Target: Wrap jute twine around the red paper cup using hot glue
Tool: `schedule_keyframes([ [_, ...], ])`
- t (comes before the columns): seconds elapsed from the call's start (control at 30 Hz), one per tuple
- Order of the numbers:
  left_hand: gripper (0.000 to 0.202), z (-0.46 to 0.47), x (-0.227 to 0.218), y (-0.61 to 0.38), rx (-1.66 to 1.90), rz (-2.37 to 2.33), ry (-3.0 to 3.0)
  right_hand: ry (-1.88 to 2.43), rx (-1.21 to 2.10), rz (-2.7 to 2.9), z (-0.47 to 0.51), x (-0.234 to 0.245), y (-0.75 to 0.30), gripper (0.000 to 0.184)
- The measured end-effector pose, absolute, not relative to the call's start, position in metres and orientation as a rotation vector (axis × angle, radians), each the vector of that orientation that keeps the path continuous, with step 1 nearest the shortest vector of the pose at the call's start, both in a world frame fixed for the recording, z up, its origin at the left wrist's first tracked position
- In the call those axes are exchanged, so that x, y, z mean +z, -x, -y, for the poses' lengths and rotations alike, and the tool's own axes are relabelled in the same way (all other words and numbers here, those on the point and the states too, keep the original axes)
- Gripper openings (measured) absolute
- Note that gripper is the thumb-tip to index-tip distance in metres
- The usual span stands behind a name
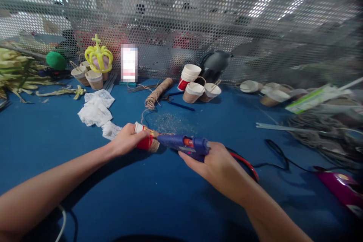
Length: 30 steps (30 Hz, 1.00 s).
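Observation:
My left hand point(129, 137) is closed on a red and white paper cup point(145, 143), which lies tilted on its side just above the table. Brown twine is wound around the cup's narrower end. A strand runs from it to a loose twine roll point(159, 92) farther back. In my right hand point(211, 159) is a blue hot glue gun point(183, 143), its nozzle pointing left at the cup's side by my left thumb. Whether the nozzle touches the cup I cannot tell.
Crumpled white tissues point(96, 109) lie to the left. Blue-handled pliers point(180, 104), stacked paper cups point(189, 75) and twine-wrapped cups point(193, 92) stand behind. A yellow crown point(98, 56) and a phone point(129, 63) are at the back. Glue sticks point(283, 127), cables and a purple box point(340, 187) lie right.

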<state>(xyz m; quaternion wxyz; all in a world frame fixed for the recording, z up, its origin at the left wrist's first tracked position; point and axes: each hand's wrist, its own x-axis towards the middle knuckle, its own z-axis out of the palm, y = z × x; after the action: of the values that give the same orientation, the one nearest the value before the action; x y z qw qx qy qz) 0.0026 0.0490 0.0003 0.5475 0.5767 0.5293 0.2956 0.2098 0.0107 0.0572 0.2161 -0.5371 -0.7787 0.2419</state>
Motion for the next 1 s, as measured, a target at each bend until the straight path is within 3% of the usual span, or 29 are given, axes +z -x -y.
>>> schedule_keyframes([
  [0.6, 0.032, -0.049, -0.005, -0.001, 0.711, -1.219, -1.445, 1.598, 0.654, 2.157, -0.016, 0.057, -0.211, 0.009],
  [1.0, 0.036, -0.044, -0.001, 0.003, 0.632, -1.183, -1.616, 1.616, 0.616, 2.173, -0.019, 0.055, -0.215, 0.018],
])
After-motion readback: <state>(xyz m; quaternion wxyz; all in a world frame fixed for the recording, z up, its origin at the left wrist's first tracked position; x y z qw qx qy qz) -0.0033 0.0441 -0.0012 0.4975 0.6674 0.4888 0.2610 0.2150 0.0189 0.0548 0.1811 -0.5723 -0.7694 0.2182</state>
